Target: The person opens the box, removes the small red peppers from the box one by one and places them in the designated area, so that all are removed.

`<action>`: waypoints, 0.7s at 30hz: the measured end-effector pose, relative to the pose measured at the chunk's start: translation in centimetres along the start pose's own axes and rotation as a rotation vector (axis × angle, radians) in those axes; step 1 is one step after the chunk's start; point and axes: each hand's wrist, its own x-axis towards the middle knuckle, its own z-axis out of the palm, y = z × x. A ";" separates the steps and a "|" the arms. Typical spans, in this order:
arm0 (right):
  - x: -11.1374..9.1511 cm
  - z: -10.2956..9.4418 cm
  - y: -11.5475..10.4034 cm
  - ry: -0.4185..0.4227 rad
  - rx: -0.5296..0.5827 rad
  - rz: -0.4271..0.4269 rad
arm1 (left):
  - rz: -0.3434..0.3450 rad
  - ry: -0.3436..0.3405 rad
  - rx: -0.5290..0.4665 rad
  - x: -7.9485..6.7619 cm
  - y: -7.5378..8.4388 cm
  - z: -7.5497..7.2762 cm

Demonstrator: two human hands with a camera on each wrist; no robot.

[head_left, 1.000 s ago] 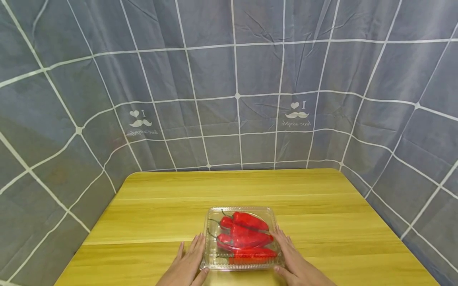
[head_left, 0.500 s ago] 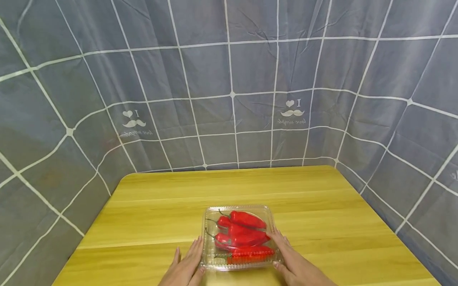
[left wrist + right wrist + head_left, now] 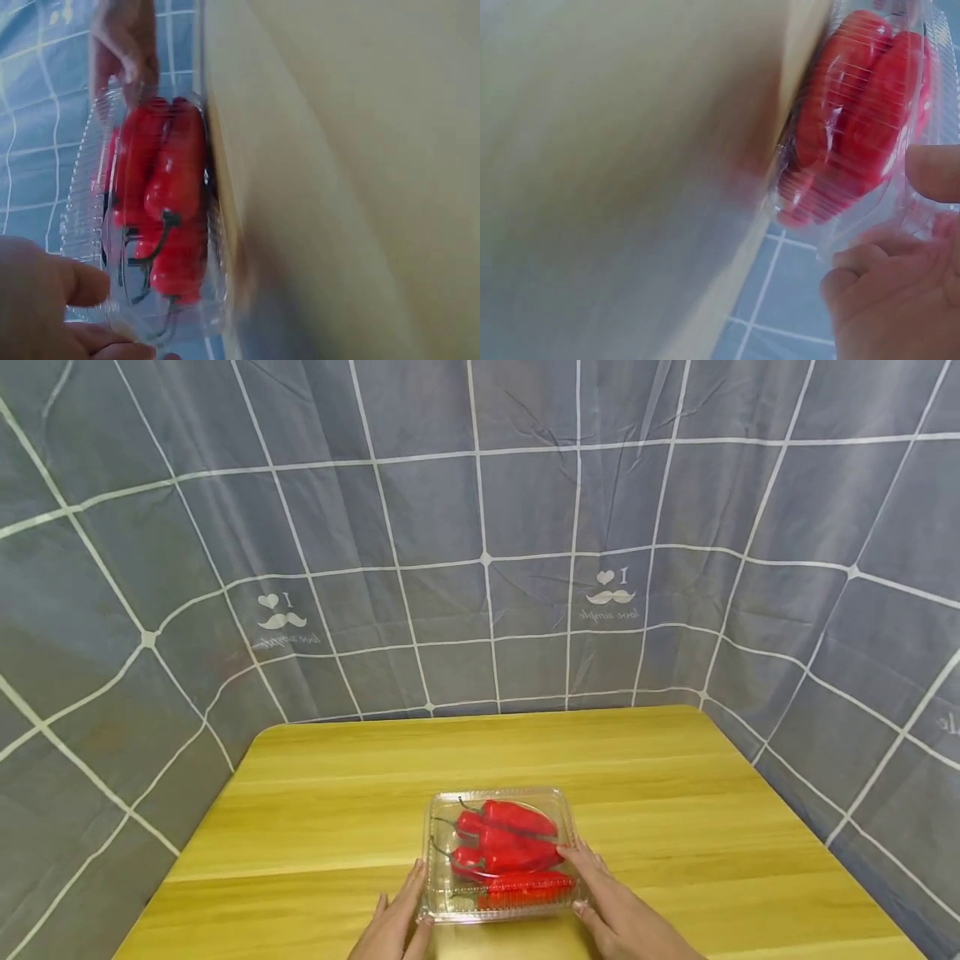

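Clear plastic container (image 3: 480,917), red peppers (image 3: 517,850) inside, left grip (image 3: 393,921) and right grip (image 3: 617,906) clasping its sides

The peppers (image 3: 517,853) are bright red, and their stems (image 3: 172,219) are dark green. The box (image 3: 495,917) is see-through, with little lines all along its edges. The table (image 3: 675,793) is yellow with paler stripes. The cloth (image 3: 442,602) is grey-blue, with white lines making big squares, plus white hearts (image 3: 605,578), white moustaches (image 3: 610,597) and white letters (image 3: 623,577).
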 end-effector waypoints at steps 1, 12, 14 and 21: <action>0.0 0.0 0.1 -0.006 0.015 0.015 | 0.023 0.023 0.018 0.0 -0.1 0.1; 0.6 0.2 0.1 -0.020 0.047 -0.018 | 0.005 -0.039 0.138 1.4 -1.6 -0.9; 0.5 0.2 0.1 -0.005 0.016 -0.026 | -0.009 -0.075 0.167 1.4 -1.6 -1.1; 0.7 0.0 -0.4 0.035 -0.047 -0.015 | -0.018 -0.085 0.167 1.5 -1.1 -0.8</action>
